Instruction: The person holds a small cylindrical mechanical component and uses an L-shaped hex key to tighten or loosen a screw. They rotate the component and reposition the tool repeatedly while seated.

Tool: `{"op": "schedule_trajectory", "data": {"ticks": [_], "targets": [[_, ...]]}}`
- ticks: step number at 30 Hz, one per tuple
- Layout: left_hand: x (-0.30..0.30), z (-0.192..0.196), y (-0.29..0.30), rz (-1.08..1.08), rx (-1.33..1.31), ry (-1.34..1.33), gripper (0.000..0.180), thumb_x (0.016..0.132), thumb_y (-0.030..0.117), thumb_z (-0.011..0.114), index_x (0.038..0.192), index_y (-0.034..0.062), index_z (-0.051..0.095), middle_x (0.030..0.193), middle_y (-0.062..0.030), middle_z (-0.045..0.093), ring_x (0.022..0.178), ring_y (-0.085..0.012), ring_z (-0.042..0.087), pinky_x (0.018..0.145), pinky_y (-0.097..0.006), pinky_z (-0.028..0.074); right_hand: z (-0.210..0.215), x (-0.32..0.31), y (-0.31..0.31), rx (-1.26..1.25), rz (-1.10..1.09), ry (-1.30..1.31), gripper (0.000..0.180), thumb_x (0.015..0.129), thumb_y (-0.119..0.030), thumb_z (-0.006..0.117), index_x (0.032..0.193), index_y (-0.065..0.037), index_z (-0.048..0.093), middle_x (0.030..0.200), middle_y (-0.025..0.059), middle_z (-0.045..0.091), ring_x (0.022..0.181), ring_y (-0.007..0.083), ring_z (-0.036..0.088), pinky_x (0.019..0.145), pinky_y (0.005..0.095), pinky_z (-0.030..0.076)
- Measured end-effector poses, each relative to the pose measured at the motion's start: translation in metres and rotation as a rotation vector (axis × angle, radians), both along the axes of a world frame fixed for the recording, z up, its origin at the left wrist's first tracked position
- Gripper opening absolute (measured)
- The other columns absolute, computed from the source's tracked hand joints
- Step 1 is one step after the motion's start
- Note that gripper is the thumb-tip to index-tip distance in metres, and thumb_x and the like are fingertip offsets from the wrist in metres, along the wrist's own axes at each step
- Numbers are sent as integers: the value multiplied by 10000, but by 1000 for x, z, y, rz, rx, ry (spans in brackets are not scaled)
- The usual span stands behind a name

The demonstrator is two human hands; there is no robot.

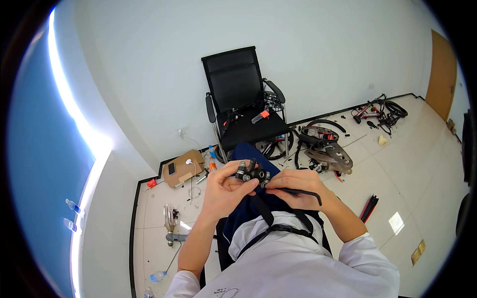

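Note:
Above my lap, my left hand (224, 192) grips a small black bicycle brake caliper (254, 173) with silver bolts, its thumb pressed against the near side. My right hand (299, 187) is closed around a black hex key (309, 192), whose bent end sticks out to the right past the palm. The fingertips of that hand meet the caliper's right side, beside a silver bolt. Whether the key's other end sits in the bolt is hidden by my fingers.
A black armchair (233, 79) ahead carries loose parts and an orange-capped bottle. Bicycle parts (330, 154) lie on the floor to its right, more by the far wall. Left are cardboard (183, 169) with a phone on it, a metal fork-like part (170, 218) and a plastic bottle (158, 276).

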State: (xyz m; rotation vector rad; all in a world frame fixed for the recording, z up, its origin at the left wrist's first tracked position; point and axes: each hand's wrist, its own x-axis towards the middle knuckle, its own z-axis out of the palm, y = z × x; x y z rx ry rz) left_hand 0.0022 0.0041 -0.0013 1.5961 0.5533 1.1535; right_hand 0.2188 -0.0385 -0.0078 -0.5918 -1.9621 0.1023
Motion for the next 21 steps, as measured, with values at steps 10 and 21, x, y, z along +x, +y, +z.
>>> {"op": "schedule_trajectory", "data": {"ticks": [10, 21], "targets": [[3, 4, -10, -7, 98, -111, 406, 801, -182, 679, 1194, -94, 631, 1284, -180, 586, 1070, -241, 660, 796, -338, 650, -1, 1, 1, -241, -27, 241, 229, 774, -49, 821, 969, -23, 704, 841, 88, 738, 746, 150, 736, 683, 255, 576], [10, -4, -12, 74, 264, -125, 424, 782, -190, 706, 1189, -104, 626, 1348, -220, 543, 1075, -254, 660, 851, -349, 629, -3, 0, -2, -293, -57, 275, 108, 819, -35, 790, 881, 7, 713, 776, 97, 723, 633, 142, 719, 593, 242, 560]]}}
